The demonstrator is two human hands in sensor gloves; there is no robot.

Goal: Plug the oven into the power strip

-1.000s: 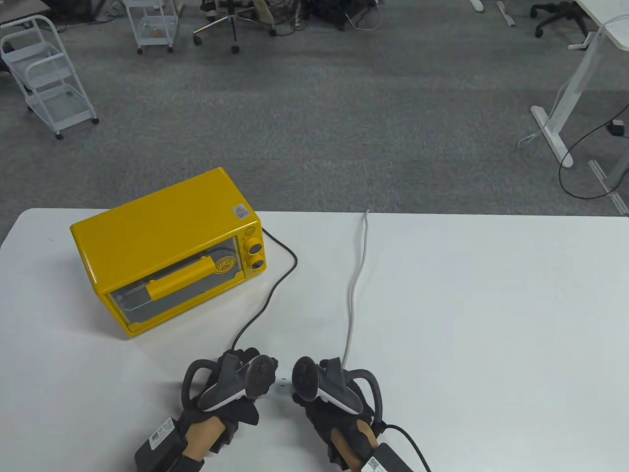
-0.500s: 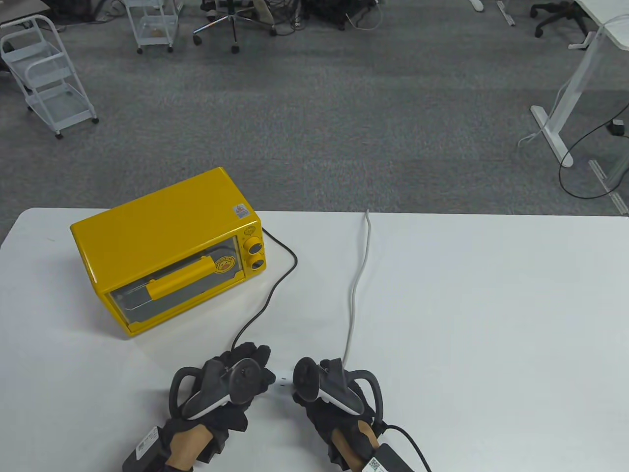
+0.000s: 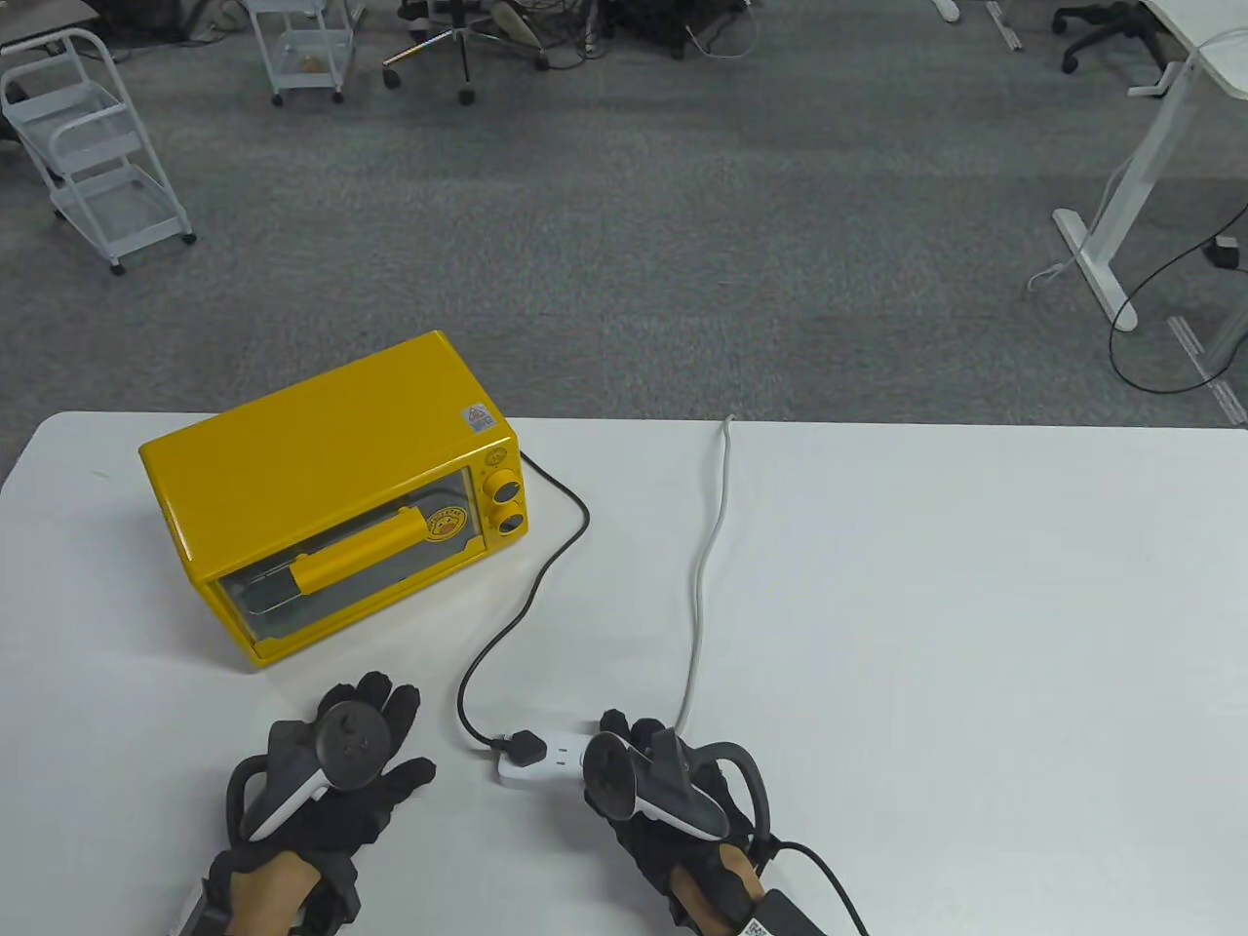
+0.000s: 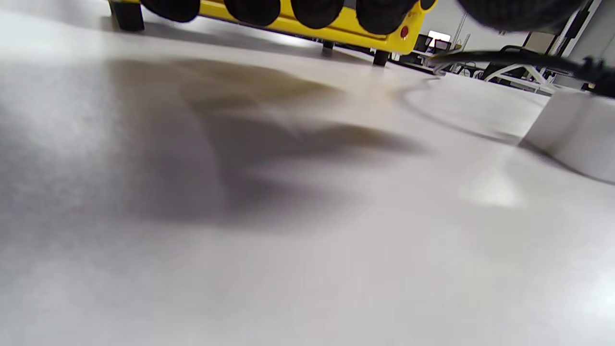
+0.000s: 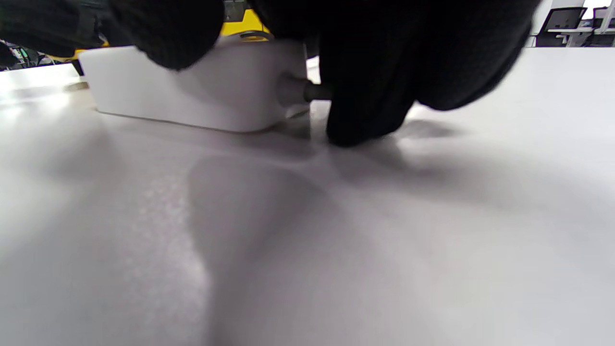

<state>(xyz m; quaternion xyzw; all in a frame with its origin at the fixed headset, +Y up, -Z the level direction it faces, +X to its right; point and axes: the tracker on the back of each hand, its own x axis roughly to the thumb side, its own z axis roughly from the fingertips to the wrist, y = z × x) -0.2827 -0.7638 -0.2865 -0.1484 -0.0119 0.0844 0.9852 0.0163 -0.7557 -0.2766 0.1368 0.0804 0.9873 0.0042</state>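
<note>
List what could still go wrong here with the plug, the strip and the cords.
1. The black plug sits at the very left end of the power strip; how deep it is seated cannot be told, so it may be only partly in.
2. The right hand grips the strip's other end; lifting away could drag the light strip and tug the black cord.
3. The open left hand lies near the cord's loop and could snag it.
</note>
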